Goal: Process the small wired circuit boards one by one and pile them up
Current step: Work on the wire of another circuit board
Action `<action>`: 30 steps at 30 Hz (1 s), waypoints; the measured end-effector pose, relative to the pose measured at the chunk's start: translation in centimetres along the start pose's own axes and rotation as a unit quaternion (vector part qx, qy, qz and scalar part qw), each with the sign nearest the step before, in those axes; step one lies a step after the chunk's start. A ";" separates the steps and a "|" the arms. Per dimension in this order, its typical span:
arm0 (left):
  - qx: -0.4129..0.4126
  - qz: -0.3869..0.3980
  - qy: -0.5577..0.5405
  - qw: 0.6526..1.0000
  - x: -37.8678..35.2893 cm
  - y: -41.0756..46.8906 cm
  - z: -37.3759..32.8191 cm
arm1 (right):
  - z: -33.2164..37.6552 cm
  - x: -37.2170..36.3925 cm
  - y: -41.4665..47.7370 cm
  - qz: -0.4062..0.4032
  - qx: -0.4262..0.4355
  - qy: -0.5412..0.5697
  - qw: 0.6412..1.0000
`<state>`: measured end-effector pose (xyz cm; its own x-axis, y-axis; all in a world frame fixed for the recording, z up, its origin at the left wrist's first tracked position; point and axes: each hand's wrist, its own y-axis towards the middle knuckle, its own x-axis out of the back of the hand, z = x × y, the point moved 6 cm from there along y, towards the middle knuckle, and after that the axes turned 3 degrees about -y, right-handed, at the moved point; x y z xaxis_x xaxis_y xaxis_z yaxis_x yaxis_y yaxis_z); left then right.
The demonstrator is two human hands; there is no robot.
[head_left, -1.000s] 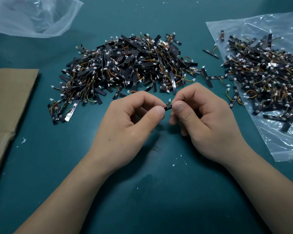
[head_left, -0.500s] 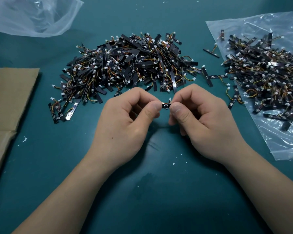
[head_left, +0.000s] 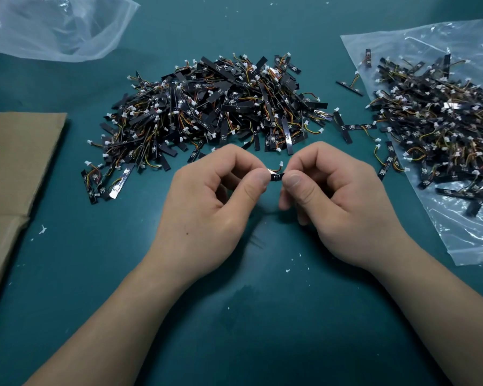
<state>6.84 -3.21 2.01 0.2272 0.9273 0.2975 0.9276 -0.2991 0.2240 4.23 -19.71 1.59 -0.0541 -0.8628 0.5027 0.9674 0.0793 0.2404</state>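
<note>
One small black circuit board (head_left: 276,176) with a thin wire and white connector sits between my two hands above the green table. My left hand (head_left: 209,207) pinches its left end between thumb and forefinger. My right hand (head_left: 338,204) pinches its right end the same way. Only a short middle stretch of the board shows between the thumbs. Behind my hands lies a large heap of similar wired boards (head_left: 215,112). A second heap of boards (head_left: 441,121) rests on a clear plastic bag (head_left: 471,235) at the right.
A few stray boards (head_left: 346,129) lie between the two heaps. A flat brown cardboard sheet (head_left: 14,174) covers the left side. A crumpled clear bag (head_left: 53,23) sits at the back left. Small white flecks dot the green table (head_left: 262,330).
Both hands have lifted slightly away from me with the board. The gap between the thumbs is a little wider, and the white connector now shows above the board.
</note>
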 end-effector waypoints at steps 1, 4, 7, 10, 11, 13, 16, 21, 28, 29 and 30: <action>0.001 0.000 -0.001 1.000 0.0 0.0 0.0 | 0.0 0.0 0.0 -0.001 0.001 0.002 1.000; 0.012 0.006 -0.004 1.000 -0.1 0.0 0.1 | 0.0 0.1 0.0 -0.005 -0.001 0.009 1.000; 0.015 0.012 0.005 1.000 -0.1 0.0 0.2 | 0.1 0.1 0.1 0.001 0.000 -0.002 1.000; 0.016 0.010 0.007 1.000 -0.2 0.0 0.1 | 0.0 0.2 0.1 -0.001 -0.001 -0.006 1.000; 0.015 0.008 0.006 1.000 -0.2 0.0 0.1 | 0.0 0.2 0.1 -0.004 -0.002 -0.005 1.000; 0.011 0.004 0.007 1.000 -0.1 0.0 0.0 | 0.0 0.2 0.1 -0.009 -0.002 0.001 1.000; -0.001 0.000 0.020 1.000 0.1 0.1 -0.1 | 0.1 0.1 0.0 -0.010 -0.004 0.009 1.000; 0.022 0.011 -0.002 1.000 -0.3 0.0 0.3 | 0.0 0.3 0.1 -0.011 -0.007 0.006 1.000; 0.036 0.018 -0.014 0.999 -0.4 0.0 0.4 | -0.1 0.4 -0.1 -0.021 -0.007 0.007 1.000; 0.037 0.017 -0.013 0.999 -0.4 0.0 0.4 | -0.1 0.4 -0.1 -0.024 -0.006 0.011 1.000; 0.037 0.018 -0.008 0.999 -0.4 0.0 0.4 | -0.1 0.4 -0.1 -0.026 -0.006 0.016 1.000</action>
<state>6.89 -3.54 1.52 0.2657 0.9198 0.2888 0.9378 -0.3160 0.1436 4.14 -20.14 1.71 -0.0958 -0.8814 0.4626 0.9663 0.0291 0.2556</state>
